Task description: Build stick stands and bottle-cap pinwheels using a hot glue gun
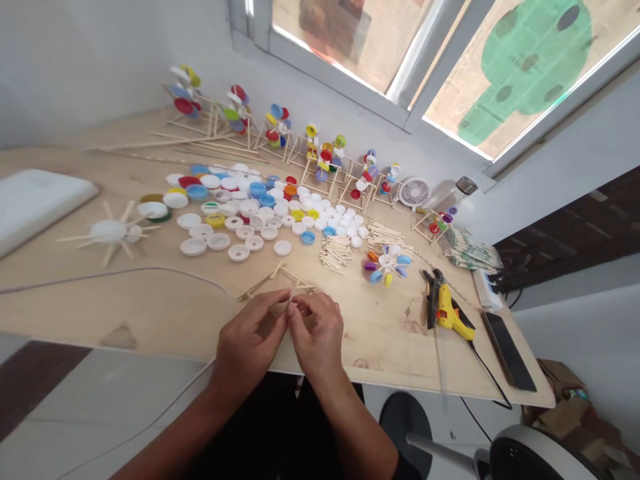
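My left hand [253, 337] and my right hand [316, 330] meet at the near edge of the wooden table [165, 300], fingers pinched together on a thin wooden stick [289, 303]. Just beyond the fingertips lies a small frame of wooden sticks [277, 279]. A pile of plastic bottle caps [250, 207], white, blue, red and yellow, spreads across the middle of the table. Bundles of short sticks [336, 253] lie to the right of the caps.
Several cap-and-stick pinwheel models [280, 130] stand along the back under the window. A loose cap pinwheel [386, 265], a yellow glue gun [450, 313] with pliers, a phone [507, 350], a small white fan [414, 192], a white stick star [111, 232] and a white board [35, 200] are around.
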`<state>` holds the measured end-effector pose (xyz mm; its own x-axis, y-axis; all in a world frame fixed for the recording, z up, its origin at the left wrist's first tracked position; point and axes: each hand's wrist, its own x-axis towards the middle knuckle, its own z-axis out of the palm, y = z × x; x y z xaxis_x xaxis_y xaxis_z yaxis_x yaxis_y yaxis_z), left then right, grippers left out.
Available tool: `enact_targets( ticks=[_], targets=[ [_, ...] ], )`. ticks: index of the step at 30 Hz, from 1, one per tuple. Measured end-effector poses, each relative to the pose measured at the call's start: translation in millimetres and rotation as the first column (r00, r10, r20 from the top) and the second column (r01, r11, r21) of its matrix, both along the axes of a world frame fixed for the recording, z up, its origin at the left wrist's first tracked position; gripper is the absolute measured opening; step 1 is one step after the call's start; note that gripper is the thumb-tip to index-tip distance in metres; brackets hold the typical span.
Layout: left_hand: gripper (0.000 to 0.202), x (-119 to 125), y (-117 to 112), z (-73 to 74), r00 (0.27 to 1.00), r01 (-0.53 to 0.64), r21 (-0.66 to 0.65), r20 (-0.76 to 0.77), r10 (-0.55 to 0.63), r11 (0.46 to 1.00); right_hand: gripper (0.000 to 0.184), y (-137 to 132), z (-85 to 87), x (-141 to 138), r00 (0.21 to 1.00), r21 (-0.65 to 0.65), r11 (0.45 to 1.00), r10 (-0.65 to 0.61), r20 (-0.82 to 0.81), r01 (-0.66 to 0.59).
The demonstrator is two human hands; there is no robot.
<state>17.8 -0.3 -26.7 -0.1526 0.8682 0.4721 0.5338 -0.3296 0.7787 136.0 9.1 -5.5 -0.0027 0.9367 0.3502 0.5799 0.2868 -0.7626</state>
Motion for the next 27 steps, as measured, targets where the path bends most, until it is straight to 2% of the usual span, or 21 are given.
enact_targets(
  ticks=[3,8,12,17,23,27],
  targets=[
    [0.022,-6,-8,6.5,0.997,-0.049,0.02,-0.051,0.05,0.999,0.01,2,-1.2,-3,1.0,0.013,1.0,-0.011,0.012,0.01],
    [0.021,-31,-5,20.0,0.957,-0.251,0.039,-0.139,0.254,0.967,0.007,4,-3.0,-6,0.999,0.036,0.999,-0.015,0.033,0.014],
    [0.026,-50,10,23.9,0.964,-0.208,-0.043,-0.177,0.197,0.977,0.009,5,-2.3,-4,0.999,0.031,0.999,-0.02,0.039,0.019],
    [0.031,-62,21,24.4,0.965,-0.19,-0.16,-0.215,0.153,0.969,0.011,7,2.3,2,0.999,0.011,1.0,-0.03,0.041,0.029],
    [0.035,-89,25,22.4,0.936,-0.261,-0.252,-0.3,0.182,0.932,0.013,9,7.5,9,0.999,-0.04,0.999,-0.033,0.028,0.034],
    [0.035,-107,27,22.7,0.892,-0.378,-0.319,-0.377,0.249,0.869,0.014,10,10.4,11,1.0,-0.065,0.998,-0.017,0.0,0.017]
  ],
)
